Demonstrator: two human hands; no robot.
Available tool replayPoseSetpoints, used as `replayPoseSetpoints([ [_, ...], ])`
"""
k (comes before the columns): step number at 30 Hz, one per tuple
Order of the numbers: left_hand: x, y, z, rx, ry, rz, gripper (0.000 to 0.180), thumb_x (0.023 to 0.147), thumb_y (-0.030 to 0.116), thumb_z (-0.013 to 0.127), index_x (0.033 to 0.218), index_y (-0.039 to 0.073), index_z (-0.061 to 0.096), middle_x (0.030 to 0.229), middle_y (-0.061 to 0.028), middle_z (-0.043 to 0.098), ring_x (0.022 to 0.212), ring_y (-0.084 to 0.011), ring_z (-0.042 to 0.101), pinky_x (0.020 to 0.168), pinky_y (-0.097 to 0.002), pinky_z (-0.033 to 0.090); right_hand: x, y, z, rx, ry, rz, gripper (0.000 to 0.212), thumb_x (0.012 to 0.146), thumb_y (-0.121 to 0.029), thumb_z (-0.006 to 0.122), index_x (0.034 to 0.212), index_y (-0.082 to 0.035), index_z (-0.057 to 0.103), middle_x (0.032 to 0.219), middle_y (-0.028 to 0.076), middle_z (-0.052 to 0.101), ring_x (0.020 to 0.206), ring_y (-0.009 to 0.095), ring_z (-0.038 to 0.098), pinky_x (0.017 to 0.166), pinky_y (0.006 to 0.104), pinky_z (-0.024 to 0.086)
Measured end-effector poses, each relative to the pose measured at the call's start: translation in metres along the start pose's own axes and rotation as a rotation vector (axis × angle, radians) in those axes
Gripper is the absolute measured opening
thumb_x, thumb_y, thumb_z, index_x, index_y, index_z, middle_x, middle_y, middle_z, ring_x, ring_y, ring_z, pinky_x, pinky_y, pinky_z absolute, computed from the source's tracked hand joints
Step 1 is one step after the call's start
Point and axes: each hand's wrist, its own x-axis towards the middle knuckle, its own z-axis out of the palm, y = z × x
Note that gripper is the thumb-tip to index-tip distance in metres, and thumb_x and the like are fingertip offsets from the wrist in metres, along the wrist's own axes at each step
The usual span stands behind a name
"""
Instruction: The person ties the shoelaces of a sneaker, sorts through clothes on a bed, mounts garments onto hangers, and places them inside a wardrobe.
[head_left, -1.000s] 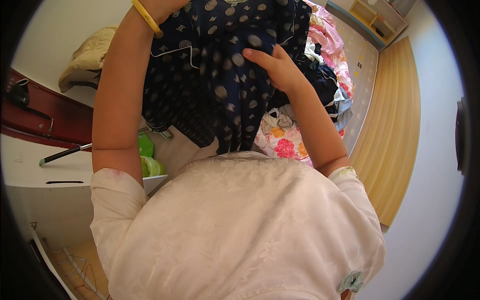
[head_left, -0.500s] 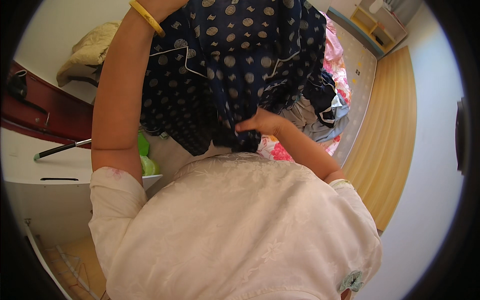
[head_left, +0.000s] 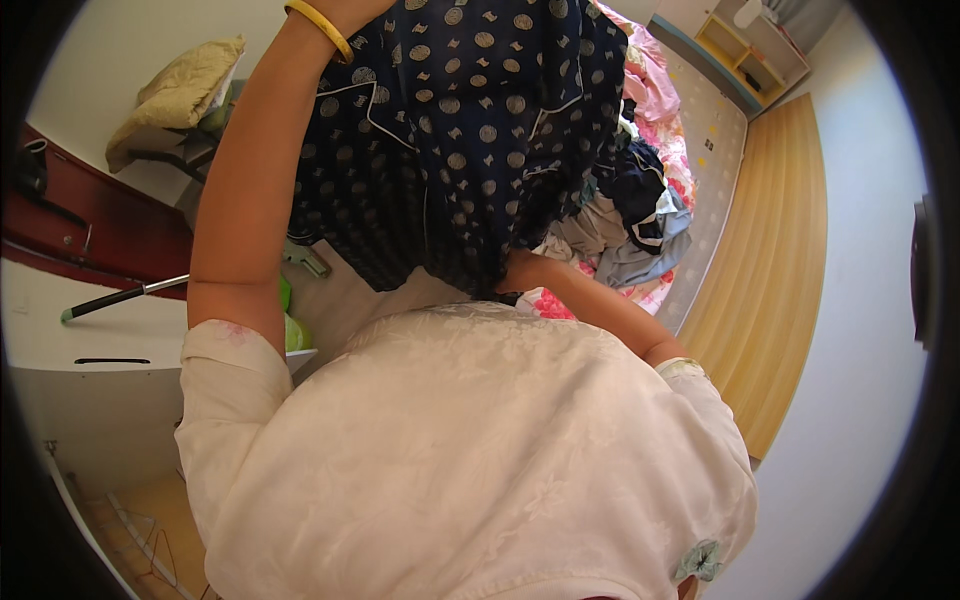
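Observation:
A dark navy pyjama-style shirt (head_left: pixel 470 110) with pale round motifs and white piping hangs in front of me, its top beyond the upper edge. Raised beside its upper left is my left hand (head_left: pixel 362 10), a yellow bangle on the wrist. The fingers of that hand are cut off by the frame, so their grip does not show. Low on the shirt, my right hand (head_left: pixel 522 272) closes on the gathered cloth near the hem, its fingertips hidden in the folds.
Beyond the shirt, a heap of clothes (head_left: pixel 640 195) lies on a pink floral cloth (head_left: pixel 655 85). Along the right runs a wooden panel (head_left: pixel 770 270). A white surface (head_left: pixel 60 340) with a black-handled pole (head_left: pixel 120 301) is at left. Behind my left arm sits a beige cushion (head_left: pixel 185 90).
The shirt has shifted slightly left, and its lower part is drawn together more. My right hand has moved slightly down and its fingers have gone into the cloth. My left wrist has shifted right.

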Motion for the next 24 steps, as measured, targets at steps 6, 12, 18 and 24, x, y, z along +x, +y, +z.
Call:
replayPoseSetpoints([
  [6, 0.005, 0.001, -0.002, -0.119, 0.021, 0.035, 0.025, 0.079, 0.019, 0.056, 0.068, -0.004, 0.054, 0.061, -0.0194, 0.051, 0.055, -0.0287, 0.05, 0.054, -0.0363, 0.038, -0.017, 0.026, -0.007, 0.712, -0.072, 0.324, 0.053, 0.073, -0.027, 0.066, 0.119, -0.007, 0.051, 0.116, 0.019, 0.052, 0.09, 0.034, 0.058, 0.074, 0.0377, 0.051],
  [12, 0.003, 0.004, 0.0, -0.011, -0.043, 0.011, 0.024, 0.079, 0.019, 0.056, 0.071, -0.003, 0.056, 0.063, -0.019, 0.054, 0.056, -0.0291, 0.052, 0.055, -0.0363, 0.04, -0.096, 0.008, -0.137, 1.727, 0.686, -0.354, 0.035, 0.085, -0.006, 0.054, 0.118, -0.003, 0.045, 0.113, 0.012, 0.053, 0.096, 0.028, 0.057, 0.072, 0.0456, 0.053],
  [18, 0.005, 0.019, 0.002, -0.076, -0.07, -0.033, 0.023, 0.079, 0.019, 0.056, 0.073, -0.003, 0.057, 0.065, -0.0192, 0.055, 0.059, -0.0295, 0.054, 0.056, -0.0357, 0.041, -0.087, 0.006, -0.178, 1.265, 1.555, -0.432, 0.029, 0.084, 0.0, 0.049, 0.112, 0.0, 0.051, 0.111, 0.01, 0.055, 0.096, 0.022, 0.056, 0.084, 0.0337, 0.045],
  [24, 0.013, 0.036, 0.002, -0.038, -0.044, 0.096, 0.022, 0.079, 0.018, 0.056, 0.075, -0.003, 0.058, 0.067, -0.0196, 0.056, 0.061, -0.0289, 0.055, 0.058, -0.0349, 0.042, -0.029, 0.02, -0.16, -0.067, 1.81, -0.191, 0.04, 0.075, -0.008, 0.058, 0.114, -0.002, 0.05, 0.114, 0.016, 0.051, 0.104, 0.033, 0.05, 0.091, 0.0361, 0.039],
])
